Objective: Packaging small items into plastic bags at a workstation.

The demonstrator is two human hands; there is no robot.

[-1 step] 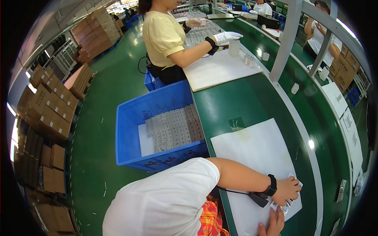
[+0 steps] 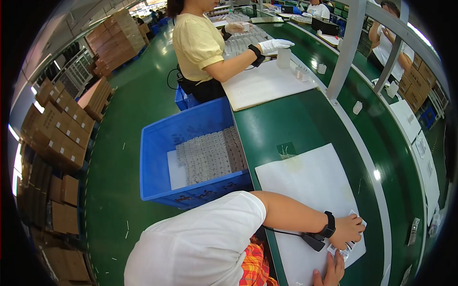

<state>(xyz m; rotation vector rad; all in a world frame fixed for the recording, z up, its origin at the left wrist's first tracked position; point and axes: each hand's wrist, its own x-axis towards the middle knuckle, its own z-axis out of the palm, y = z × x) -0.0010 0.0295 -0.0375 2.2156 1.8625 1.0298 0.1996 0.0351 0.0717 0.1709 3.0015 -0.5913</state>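
Observation:
My left hand [image 2: 347, 232], in a black wristband, lies palm down over a silvery-white printed packet [image 2: 344, 250] on the white work sheet [image 2: 300, 190]. Its fingers are apart and curled over the packet, covering most of it. A small black box [image 2: 313, 241] on a cable sits by that wrist. At the lower edge, my right hand [image 2: 332, 272] rests on the sheet, thumb apart from the fingers. Its fingertips reach the packet's near edge. What lies under both palms is hidden.
A blue bin [image 2: 160, 138] with rows of whitish pieces stands left of the green bench [image 2: 260, 128]. Beyond it, a co-worker [image 2: 200, 45] works at another white board [image 2: 257, 90]. A grey metal post [image 2: 347, 52] rises on the right. Stacked cartons [image 2: 67, 117] stand far left.

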